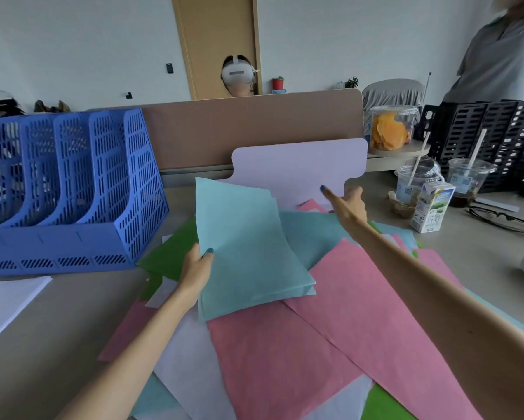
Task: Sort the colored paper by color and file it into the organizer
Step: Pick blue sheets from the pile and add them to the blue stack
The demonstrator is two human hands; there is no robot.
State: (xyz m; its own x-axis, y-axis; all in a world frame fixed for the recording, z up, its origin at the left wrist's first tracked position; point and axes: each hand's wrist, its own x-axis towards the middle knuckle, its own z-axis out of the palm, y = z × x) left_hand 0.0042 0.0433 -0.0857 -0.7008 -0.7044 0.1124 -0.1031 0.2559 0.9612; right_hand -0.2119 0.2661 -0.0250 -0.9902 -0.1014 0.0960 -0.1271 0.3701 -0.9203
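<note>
My left hand (197, 269) grips a small stack of light blue sheets (248, 253), lifted and tilted above the pile. My right hand (347, 204) reaches forward and holds the lower edge of a lavender sheet (300, 168), which stands upright against the brown divider. Under both arms lies a loose pile of paper: pink sheets (330, 328), green sheets (169, 256), white or pale lavender sheets (188, 365) and more light blue. The blue plastic organizer (72, 192) stands at the left with several slots that look empty.
A white paper stack (9, 301) lies at the left edge. At the right stand a milk carton (433, 207), two plastic cups with straws (412, 183), glasses (506, 219), a snack tub (391, 131) and black organizers (503, 137). A brown divider (254, 128) backs the desk; people are beyond.
</note>
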